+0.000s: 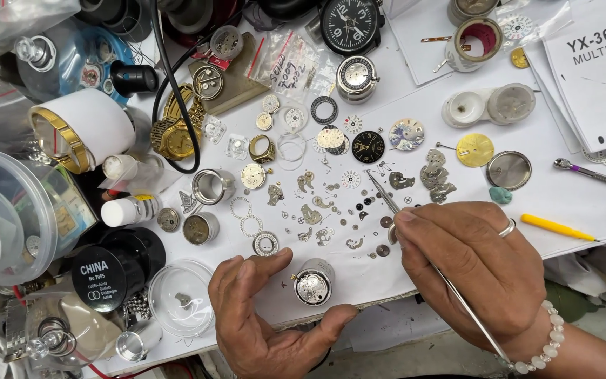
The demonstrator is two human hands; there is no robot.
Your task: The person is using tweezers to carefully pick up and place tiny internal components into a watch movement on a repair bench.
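Observation:
My left hand [264, 319] curls around a small round watch movement [313, 284] on the white paper, thumb and forefinger on either side of it and close to its case. My right hand [478, 263] grips thin metal tweezers [381, 191], whose tips point up-left over scattered tiny gears, bridges and screws [331, 210]. A ring sits on one right finger and a bead bracelet on that wrist. Watch dials lie beyond the parts: a black dial [368, 146], a pale patterned dial [406, 134] and a gold dial [475, 149].
A gold wristwatch [174, 133] and black cable lie at the upper left. A black round tin [110, 270], clear plastic tubs, white vials and a clear lid [180, 298] crowd the left. A black clock [351, 24], a yellow stick [555, 227] and a screwdriver [594, 175] lie right.

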